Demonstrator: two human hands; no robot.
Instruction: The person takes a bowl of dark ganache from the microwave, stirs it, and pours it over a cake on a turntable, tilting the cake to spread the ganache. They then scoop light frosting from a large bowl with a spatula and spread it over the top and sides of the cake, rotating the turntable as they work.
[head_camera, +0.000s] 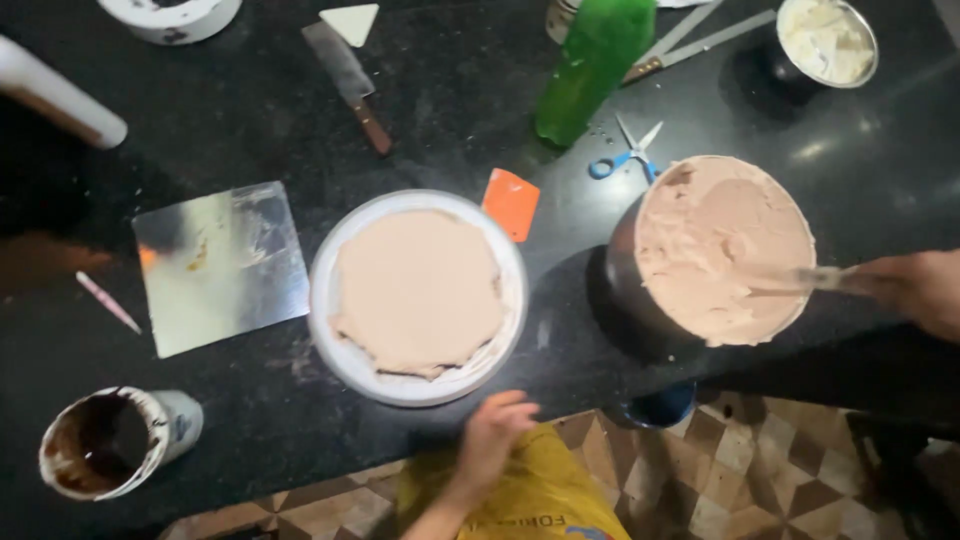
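Two hands of mine are at work over the black counter (250, 120). My right hand (915, 290) comes in from the right edge and is closed around the handle of a spatula (800, 282), whose blade lies in the pinkish-brown frosting that fills the big metal bowl (625, 290) near the front edge. My left hand (492, 435) hangs at the front edge, just below the white cake stand (330, 330), with fingers loosely curled and nothing in its grasp; whether the fingertips touch the counter I cannot tell. On the stand sits a round cake layer (418, 290) covered flat in the same frosting, close to the middle of the counter.

Just beside the stand, on its far right, lies an orange scraper (511, 203). To its left rests a shiny metal sheet (222, 265), and at the front left corner a tub (110, 440) smeared with chocolate lies tipped on its side. Farther back are a knife (350, 80), a green bottle (592, 65), blue-handled scissors (625, 155) and, at the back right corner, a small bowl of white cream (827, 40).
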